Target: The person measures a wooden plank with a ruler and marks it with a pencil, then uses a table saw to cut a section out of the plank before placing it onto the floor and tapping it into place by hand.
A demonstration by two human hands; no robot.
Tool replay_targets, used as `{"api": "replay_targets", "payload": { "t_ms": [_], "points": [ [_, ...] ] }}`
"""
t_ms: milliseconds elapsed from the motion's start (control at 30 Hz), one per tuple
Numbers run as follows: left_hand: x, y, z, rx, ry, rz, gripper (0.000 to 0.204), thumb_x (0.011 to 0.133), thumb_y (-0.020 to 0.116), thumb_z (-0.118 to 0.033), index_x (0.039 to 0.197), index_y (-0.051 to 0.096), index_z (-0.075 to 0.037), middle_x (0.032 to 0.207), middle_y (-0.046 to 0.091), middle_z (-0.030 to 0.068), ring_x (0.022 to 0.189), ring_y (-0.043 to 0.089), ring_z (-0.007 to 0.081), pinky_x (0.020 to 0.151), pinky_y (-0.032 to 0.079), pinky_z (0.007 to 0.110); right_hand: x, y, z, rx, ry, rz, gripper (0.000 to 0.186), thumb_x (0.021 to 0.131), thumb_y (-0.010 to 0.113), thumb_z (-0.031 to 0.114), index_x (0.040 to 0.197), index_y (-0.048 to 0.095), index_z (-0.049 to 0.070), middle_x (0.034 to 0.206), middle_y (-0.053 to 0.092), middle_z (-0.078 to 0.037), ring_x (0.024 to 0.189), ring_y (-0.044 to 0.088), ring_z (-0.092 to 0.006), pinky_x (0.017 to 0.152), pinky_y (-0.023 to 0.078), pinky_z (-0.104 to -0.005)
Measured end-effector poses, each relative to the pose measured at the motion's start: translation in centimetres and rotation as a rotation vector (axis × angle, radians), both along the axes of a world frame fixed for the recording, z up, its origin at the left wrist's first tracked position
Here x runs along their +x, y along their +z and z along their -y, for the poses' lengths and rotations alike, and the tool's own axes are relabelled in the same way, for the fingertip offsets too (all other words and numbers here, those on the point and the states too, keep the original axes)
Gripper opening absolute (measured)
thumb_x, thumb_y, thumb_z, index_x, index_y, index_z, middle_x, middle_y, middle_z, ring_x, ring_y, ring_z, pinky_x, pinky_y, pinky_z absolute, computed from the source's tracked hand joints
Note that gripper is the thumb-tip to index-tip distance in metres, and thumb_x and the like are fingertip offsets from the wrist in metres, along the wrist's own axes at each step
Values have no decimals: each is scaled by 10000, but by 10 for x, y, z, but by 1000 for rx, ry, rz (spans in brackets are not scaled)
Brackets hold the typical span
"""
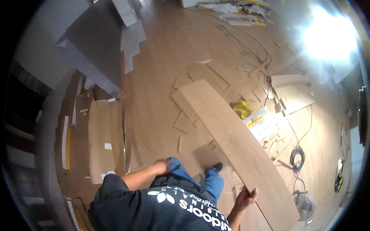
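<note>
A long, light-brown floor plank (239,142) slants from the middle of the head view down to the lower right. My right hand (245,198) is closed on the plank's near-left edge. Its far end appears to be over loose board pieces on the floor; I cannot tell whether it touches them. My left hand (162,165) rests on my left knee, away from the plank. The fingers of that hand are too small and partly hidden to make out their pose.
Offcuts (183,122) lie ahead of me. Beyond the plank are a white box (262,125), a yellow bag (242,109), a coiled black cable (297,158) and a fan (305,206). Flattened cardboard (102,134) lies left, below a tall grey cabinet (92,42). A bright lamp (330,36) glares far right.
</note>
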State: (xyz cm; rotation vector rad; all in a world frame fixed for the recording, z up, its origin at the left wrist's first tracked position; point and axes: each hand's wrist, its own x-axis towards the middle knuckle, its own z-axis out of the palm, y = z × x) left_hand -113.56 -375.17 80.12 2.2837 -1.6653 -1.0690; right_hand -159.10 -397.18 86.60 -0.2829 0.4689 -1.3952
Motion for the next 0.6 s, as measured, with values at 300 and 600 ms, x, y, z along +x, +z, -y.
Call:
{"api": "replay_targets", "payload": {
  "t_ms": [300, 600],
  "points": [
    [-37, 25, 141, 410, 201, -432, 554, 1040, 414, -462, 970, 670, 24, 1050, 687, 242, 1062, 630, 404, 925, 478, 468, -43, -8, 225, -355, -201, -466, 643, 953, 628, 387, 1355, 474, -90, 1393, 513, -219, 1304, 501, -352, 1159, 387, -489],
    [22, -76, 372, 650, -840, -804, 304, 985, 529, -217, 872, 612, 53, 794, 624, 206, 695, 565, 222, 706, 471, 424, 3, -102, 325, -336, -387, -738, 708, 968, 523, 462, 1377, 440, -111, 1399, 474, -321, 1292, 487, -427, 1136, 388, -558]
  ]
}}
